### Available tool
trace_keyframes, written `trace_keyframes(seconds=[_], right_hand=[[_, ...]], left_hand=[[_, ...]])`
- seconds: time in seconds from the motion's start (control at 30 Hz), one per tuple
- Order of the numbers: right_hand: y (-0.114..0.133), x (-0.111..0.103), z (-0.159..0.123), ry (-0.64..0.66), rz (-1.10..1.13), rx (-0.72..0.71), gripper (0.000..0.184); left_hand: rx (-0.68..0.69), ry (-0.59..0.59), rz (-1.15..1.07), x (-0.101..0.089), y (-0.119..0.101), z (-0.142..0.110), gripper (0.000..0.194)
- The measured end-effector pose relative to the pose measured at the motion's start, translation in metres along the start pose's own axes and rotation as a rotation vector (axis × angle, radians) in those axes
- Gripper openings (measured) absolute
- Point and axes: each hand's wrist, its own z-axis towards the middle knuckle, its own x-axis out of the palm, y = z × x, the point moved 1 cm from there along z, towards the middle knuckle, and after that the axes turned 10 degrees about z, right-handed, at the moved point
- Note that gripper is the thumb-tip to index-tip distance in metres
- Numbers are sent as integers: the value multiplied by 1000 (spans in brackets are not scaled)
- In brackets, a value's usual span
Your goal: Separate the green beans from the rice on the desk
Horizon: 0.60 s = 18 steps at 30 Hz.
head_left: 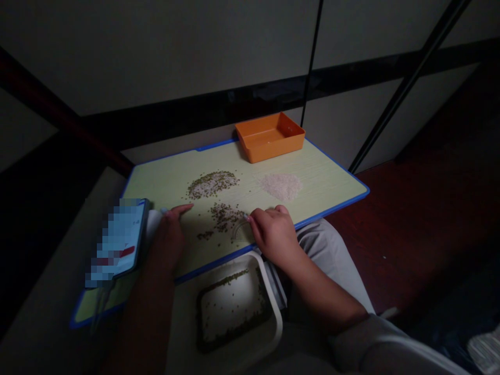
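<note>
My right hand (275,229) is closed in a pinch on a clear plastic protractor (242,232), which lies low over the board. Just left of it spreads a small pile of dark green beans mixed with rice (224,216). My left hand (172,226) rests beside the phone with its index finger stretched toward the piles and nothing seen in it. Farther back lies a larger mixed pile of beans and rice (213,184). A pile of white rice (281,186) sits to its right. Below the board's near edge, a white tub (278,317) contains green beans, mostly along its sides.
The yellow-green board (324,172) has a blue rim. An orange tray (275,151) stands at its back edge. A phone (121,239) leans at the left, its screen partly blurred. Pale cabinet panels (195,57) rise behind, and dark reddish floor (385,219) shows at right.
</note>
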Motion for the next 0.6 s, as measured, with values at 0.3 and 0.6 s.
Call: trace_keyframes(seconds=[0.3, 0.6], right_hand=[[6, 5, 0, 14, -26, 10, 28], [2, 1, -3, -61, -63, 37, 27]], left_hand=[[1, 7, 30, 0, 1, 0, 76], [30, 3, 5, 3, 8, 4, 77]])
